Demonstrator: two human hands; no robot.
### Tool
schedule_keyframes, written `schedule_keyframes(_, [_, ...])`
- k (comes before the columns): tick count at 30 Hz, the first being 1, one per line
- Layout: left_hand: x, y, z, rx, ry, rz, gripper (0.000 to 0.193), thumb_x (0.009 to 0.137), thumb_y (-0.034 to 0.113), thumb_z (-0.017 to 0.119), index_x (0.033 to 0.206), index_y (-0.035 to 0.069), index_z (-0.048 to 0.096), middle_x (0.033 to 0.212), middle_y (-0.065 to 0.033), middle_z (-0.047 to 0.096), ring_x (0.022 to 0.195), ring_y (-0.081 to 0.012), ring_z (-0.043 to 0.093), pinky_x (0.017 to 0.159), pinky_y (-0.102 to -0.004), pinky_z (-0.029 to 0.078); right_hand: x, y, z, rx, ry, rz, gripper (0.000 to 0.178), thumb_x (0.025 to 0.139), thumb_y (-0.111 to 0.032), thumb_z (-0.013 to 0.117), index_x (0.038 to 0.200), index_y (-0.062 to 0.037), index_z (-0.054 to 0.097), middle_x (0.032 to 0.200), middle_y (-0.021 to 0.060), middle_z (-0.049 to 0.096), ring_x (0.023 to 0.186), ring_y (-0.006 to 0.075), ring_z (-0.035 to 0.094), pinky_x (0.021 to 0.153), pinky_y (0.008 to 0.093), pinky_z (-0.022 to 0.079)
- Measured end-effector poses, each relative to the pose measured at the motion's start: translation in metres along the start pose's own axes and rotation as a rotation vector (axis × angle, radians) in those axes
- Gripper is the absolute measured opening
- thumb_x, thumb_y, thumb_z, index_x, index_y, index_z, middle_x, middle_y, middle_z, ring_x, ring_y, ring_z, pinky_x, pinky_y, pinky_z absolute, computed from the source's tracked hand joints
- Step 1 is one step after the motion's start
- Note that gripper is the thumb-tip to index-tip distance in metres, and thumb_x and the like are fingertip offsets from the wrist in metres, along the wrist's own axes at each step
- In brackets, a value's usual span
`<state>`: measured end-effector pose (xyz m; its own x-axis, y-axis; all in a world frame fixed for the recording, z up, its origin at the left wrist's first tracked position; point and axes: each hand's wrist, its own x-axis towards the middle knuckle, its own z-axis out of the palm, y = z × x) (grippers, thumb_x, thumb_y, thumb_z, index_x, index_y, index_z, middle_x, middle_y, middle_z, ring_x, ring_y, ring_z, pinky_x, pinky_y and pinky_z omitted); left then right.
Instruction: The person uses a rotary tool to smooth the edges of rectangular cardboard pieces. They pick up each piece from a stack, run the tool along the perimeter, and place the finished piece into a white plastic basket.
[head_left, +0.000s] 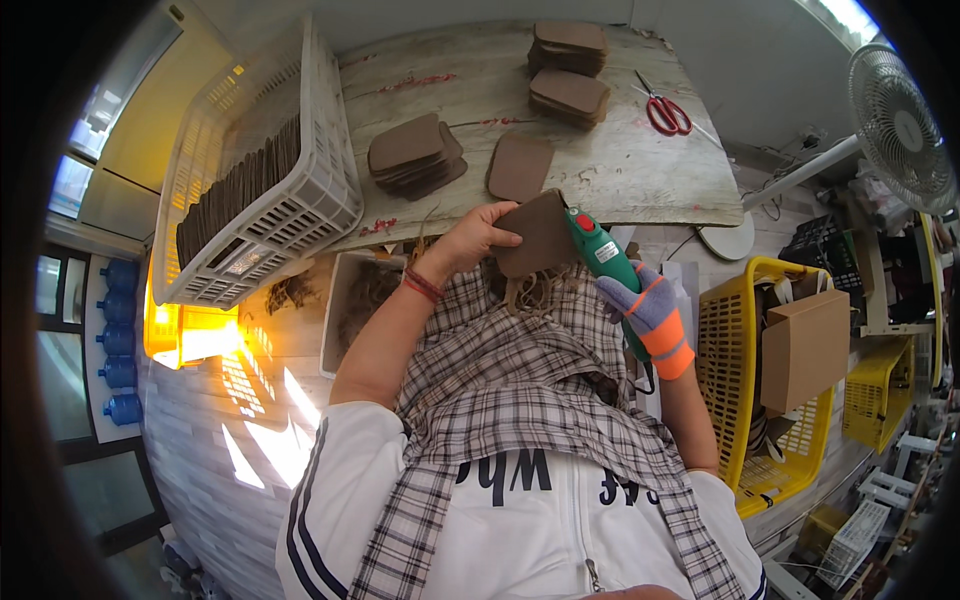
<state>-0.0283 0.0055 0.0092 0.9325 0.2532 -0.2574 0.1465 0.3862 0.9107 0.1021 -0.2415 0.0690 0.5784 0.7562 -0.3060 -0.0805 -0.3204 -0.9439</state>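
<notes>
My left hand, with a red band at the wrist, pinches the left edge of a brown flat pad with rounded corners. The pad is held up over the near edge of the table, above my lap. My right hand, in a grey and orange glove, grips a green corded handheld power cutter. The cutter's head meets the pad's upper right corner; its blade is too small to make out. Thin brown trimmings lie on the checked apron under the pad.
On the worn table are a fanned pile of pads, a single pad, two stacks and red-handled scissors. A white crate of pads stands left. A yellow basket and a fan are right.
</notes>
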Motion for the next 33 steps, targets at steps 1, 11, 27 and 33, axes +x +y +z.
schedule_keyframes(1, [-0.002,0.003,-0.001,0.018,0.000,-0.009,0.042,0.079,-0.006,0.058,0.120,-0.001,0.054,0.109,-0.0042,0.061,0.096,-0.0116,0.057,0.086,-0.0263,0.047,0.000,-0.002,0.000,0.004,-0.010,0.005,0.034,0.080,-0.024,0.072,0.097,0.0010,0.057,0.066,0.0028,0.059,0.051,0.0070,0.052,0.046,0.0212,0.042])
schedule_keyframes(11, [-0.010,0.008,-0.005,0.022,0.004,0.000,0.040,0.079,-0.006,0.058,0.119,0.001,0.055,0.108,-0.0037,0.062,0.096,-0.0119,0.058,0.087,-0.0278,0.047,0.002,0.005,0.003,0.108,-0.084,0.059,0.034,0.082,-0.026,0.069,0.097,0.0014,0.057,0.066,0.0046,0.060,0.053,0.0100,0.057,0.047,0.0223,0.045])
schedule_keyframes(27, [-0.015,0.004,-0.007,0.135,-0.001,-0.035,0.040,0.078,-0.005,0.058,0.117,0.001,0.055,0.106,-0.0032,0.062,0.096,-0.0111,0.058,0.085,-0.0263,0.047,-0.005,0.002,0.005,0.104,-0.080,0.075,0.029,0.082,-0.024,0.070,0.094,-0.0003,0.057,0.066,0.0028,0.059,0.052,0.0080,0.055,0.047,0.0213,0.045])
schedule_keyframes(33, [-0.018,0.027,-0.019,0.463,0.071,0.098,0.024,0.075,-0.003,0.063,0.098,0.004,0.060,0.095,-0.0009,0.063,0.084,-0.0066,0.058,0.074,-0.0222,0.048,-0.009,0.005,-0.003,0.023,-0.122,0.062,0.030,0.080,-0.024,0.072,0.094,-0.0007,0.057,0.066,0.0010,0.057,0.053,0.0063,0.053,0.048,0.0204,0.044])
